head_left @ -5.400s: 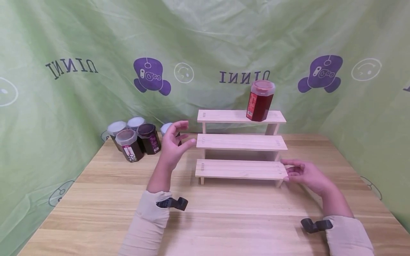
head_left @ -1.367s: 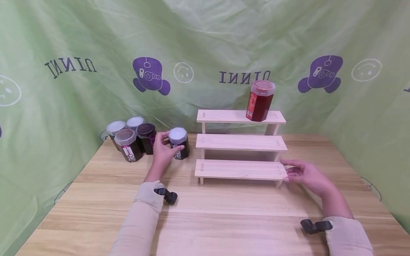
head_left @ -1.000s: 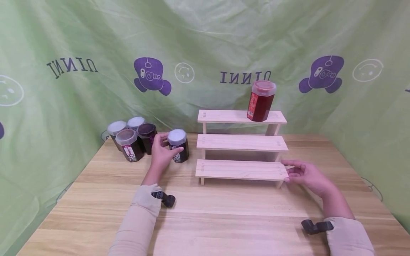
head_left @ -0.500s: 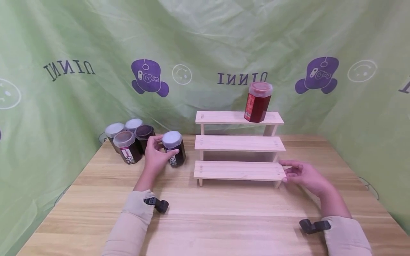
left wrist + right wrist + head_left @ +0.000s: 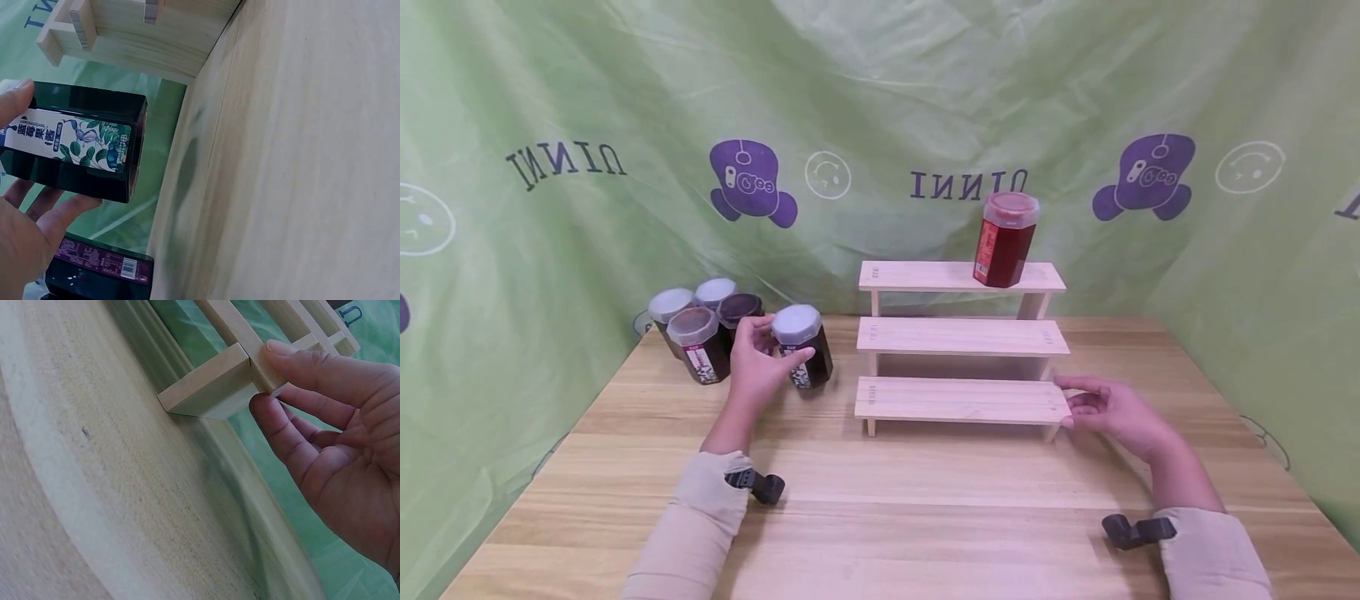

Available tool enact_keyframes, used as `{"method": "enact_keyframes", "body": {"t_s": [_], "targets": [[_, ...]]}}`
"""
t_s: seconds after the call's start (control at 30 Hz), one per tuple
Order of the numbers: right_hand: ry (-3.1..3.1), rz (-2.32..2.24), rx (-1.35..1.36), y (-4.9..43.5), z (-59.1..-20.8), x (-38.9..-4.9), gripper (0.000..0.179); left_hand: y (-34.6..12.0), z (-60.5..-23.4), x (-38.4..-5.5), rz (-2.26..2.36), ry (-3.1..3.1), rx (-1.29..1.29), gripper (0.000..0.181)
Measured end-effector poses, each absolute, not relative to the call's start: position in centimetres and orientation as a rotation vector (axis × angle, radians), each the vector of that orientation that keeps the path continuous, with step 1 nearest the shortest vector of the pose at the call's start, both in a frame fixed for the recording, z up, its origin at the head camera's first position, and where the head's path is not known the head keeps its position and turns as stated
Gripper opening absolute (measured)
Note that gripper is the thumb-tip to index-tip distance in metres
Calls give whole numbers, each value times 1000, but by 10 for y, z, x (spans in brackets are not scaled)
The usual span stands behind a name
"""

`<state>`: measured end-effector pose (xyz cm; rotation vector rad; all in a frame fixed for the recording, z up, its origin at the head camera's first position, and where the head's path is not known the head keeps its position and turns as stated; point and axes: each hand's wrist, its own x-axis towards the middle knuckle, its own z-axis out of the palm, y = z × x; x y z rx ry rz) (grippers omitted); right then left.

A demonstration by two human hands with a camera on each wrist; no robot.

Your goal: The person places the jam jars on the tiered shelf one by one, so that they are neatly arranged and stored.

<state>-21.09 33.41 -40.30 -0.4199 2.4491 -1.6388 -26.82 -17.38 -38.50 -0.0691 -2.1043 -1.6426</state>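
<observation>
My left hand [image 5: 758, 367] grips a dark hexagonal jam jar [image 5: 812, 360] with a whitish lid, thumb on one side and fingers on the other. In the left wrist view, this jar [image 5: 81, 140] shows a white label with leaves and a blueberry picture. Its base appears a little off the tabletop there. My right hand [image 5: 1116, 412] pinches the right end of the lowest shelf on a three-step wooden stand [image 5: 955, 400]. The right wrist view has the thumb and index finger at the shelf's corner [image 5: 265, 372]. A red jar [image 5: 1006, 246] stands on the top step.
Left of my left hand, several dark jars [image 5: 703, 354] stand in a tight group on the wooden table [image 5: 880, 517]. One of them, a purple-labelled jar [image 5: 100, 269], is close below the hand in the left wrist view. A green printed curtain [image 5: 880, 100] hangs behind.
My left hand has gone from beside the stand to the jar, taken hold of it, and shifted it left and slightly nearer. The right hand has stayed at the shelf end.
</observation>
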Motion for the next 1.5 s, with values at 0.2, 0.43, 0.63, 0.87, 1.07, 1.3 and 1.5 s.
{"method": "enact_keyframes", "body": {"t_s": [0.2, 0.43, 0.63, 0.87, 1.07, 1.3, 1.5], "targets": [[2461, -1622, -409, 335, -404, -210, 70, -174, -376, -264, -1636, -2092, -85, 76], [2474, -1604, -412, 334, -405, -212, 70, -176, -364, -259, -1591, -2058, -119, 73], [2464, -1606, -413, 332, -402, -214, 70, -177, -353, -256, -1605, -2037, -117, 74], [2442, -1635, -423, 331, -402, -216, 70, -180, -344, -256, -1584, -2034, -138, 74], [2451, -1627, -412, 333, -404, -215, 71, -177, -335, -255, -1592, -2065, -136, 77], [2461, -1624, -406, 334, -404, -213, 70, -169, -322, -254, -1571, -2117, -157, 79], [2462, -1622, -414, 334, -403, -212, 70, -163, -313, -257, -1558, -2125, -193, 78]]}}
